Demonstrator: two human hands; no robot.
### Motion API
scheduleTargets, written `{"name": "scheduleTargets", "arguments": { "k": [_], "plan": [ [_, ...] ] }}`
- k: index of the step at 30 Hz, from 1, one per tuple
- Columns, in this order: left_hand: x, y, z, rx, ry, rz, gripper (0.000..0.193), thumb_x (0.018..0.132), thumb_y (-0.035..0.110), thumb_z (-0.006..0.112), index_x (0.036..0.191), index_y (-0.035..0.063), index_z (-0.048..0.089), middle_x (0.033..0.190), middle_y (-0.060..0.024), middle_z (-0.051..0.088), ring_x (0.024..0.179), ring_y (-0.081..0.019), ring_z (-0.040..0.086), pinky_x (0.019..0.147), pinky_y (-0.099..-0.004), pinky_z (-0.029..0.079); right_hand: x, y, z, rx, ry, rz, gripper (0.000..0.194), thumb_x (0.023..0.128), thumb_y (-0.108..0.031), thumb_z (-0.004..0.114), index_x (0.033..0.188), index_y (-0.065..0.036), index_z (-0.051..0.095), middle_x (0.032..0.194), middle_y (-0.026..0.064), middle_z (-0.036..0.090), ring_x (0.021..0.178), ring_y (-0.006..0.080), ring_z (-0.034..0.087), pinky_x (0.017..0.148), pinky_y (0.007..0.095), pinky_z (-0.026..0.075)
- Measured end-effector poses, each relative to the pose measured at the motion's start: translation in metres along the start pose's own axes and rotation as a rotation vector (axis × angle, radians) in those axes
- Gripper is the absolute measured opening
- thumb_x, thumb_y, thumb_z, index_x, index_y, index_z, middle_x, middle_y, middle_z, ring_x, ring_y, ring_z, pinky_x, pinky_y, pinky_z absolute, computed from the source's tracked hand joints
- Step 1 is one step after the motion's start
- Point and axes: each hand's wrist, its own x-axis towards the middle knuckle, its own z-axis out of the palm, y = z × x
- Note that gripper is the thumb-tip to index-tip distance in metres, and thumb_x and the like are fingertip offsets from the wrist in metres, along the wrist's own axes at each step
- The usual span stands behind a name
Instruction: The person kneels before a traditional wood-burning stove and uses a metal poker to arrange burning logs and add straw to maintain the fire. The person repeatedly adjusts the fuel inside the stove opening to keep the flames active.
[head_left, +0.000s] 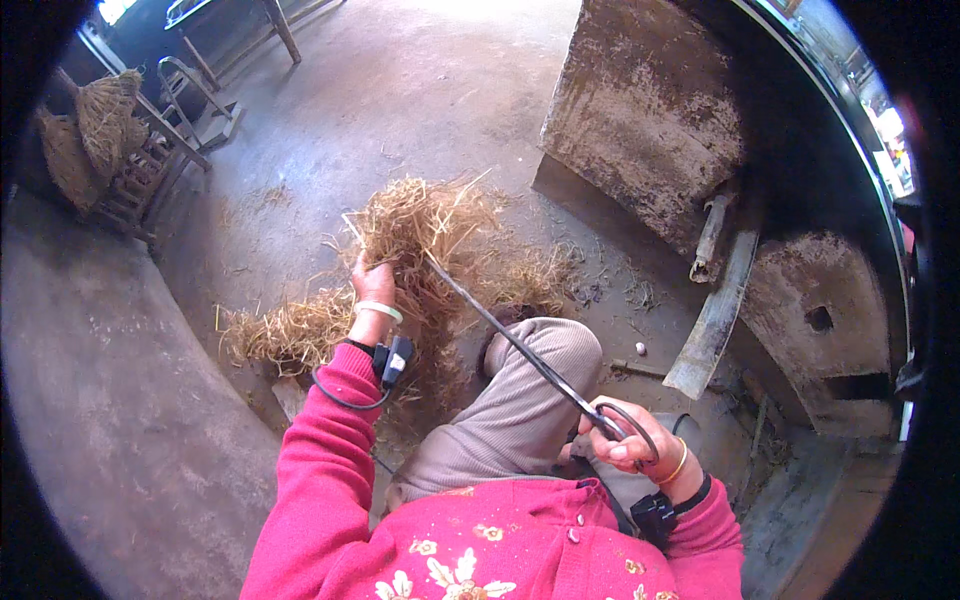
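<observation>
My left hand (373, 283), with a pale bangle at the wrist, grips the near left side of a tangled bundle of dry straw (412, 217). A pair of long, thin metal fire tongs (514, 341) slants from the straw down to my right hand (634, 439). My right fingers are wrapped about the looped handle of the tongs. The far tips reach the bundle; straw hides whether they pinch any. More loose straw (292, 330) lies on the floor below and left of my left hand, and some straw (536, 277) lies to the right.
A worn masonry block (645, 112) stands at right, with a curved strip (712, 322) leaning beside it. Another block (817, 322) has a square hole. A small pale lump (640, 349) lies on the floor. Wooden furniture (142, 176) and woven straw pieces (109, 112) stand upper left.
</observation>
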Motion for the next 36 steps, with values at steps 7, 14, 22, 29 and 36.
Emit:
{"name": "scheduleTargets", "arguments": {
  "k": [7,14,22,29,36],
  "plan": [
    [-0.024,-0.008,0.006,0.031,0.011,-0.149,0.032,0.081,0.000,0.068,0.113,0.0006,0.067,0.098,-0.0050,0.072,0.083,-0.0156,0.066,0.074,-0.0300,0.054,-0.007,0.005,-0.009,-0.012,-0.067,-0.017,0.055,0.080,-0.035,0.076,0.114,0.000,0.049,0.071,-0.0039,0.046,0.055,0.0025,0.038,0.048,0.0186,0.031],
    [-0.102,-0.005,0.015,0.377,-0.453,-0.327,0.046,0.083,0.012,0.073,0.124,-0.0014,0.061,0.120,-0.0095,0.066,0.101,-0.0170,0.063,0.090,-0.0308,0.051,-0.009,-0.001,-0.013,-0.113,-0.031,0.014,0.042,0.081,-0.015,0.073,0.112,0.000,0.049,0.074,-0.0036,0.046,0.062,0.0036,0.043,0.055,0.0186,0.037],
    [-0.080,-0.017,-0.069,-0.148,-0.216,-0.337,0.039,0.096,0.033,0.055,0.128,0.0096,0.057,0.094,-0.0076,0.069,0.068,-0.0146,0.063,0.061,-0.0282,0.051,-0.024,0.000,-0.010,0.120,0.075,0.065,0.052,0.074,-0.021,0.073,0.116,0.000,0.050,0.073,-0.0005,0.050,0.054,0.0056,0.043,0.045,0.0208,0.033],
    [-0.071,-0.097,-0.143,1.413,-0.209,-0.191,0.066,0.080,0.021,0.066,0.143,0.0136,0.045,0.149,-0.0139,0.042,0.138,-0.0351,0.037,0.112,-0.0576,0.029,-0.046,-0.003,-0.003,0.312,0.016,-0.024,0.056,0.074,-0.018,0.074,0.118,0.002,0.048,0.071,-0.0007,0.046,0.054,0.0070,0.043,0.044,0.0215,0.034],
    [-0.051,-0.201,-0.088,2.044,-0.926,-0.127,0.064,0.090,0.035,0.055,0.146,0.0107,0.036,0.154,-0.0130,0.028,0.142,-0.0364,0.025,0.112,-0.0615,0.019,-0.065,-0.010,0.016,0.460,-0.063,0.014,0.062,0.075,-0.017,0.075,0.124,0.004,0.043,0.074,0.0007,0.043,0.056,0.0079,0.041,0.045,0.0220,0.035]
  ]
}}
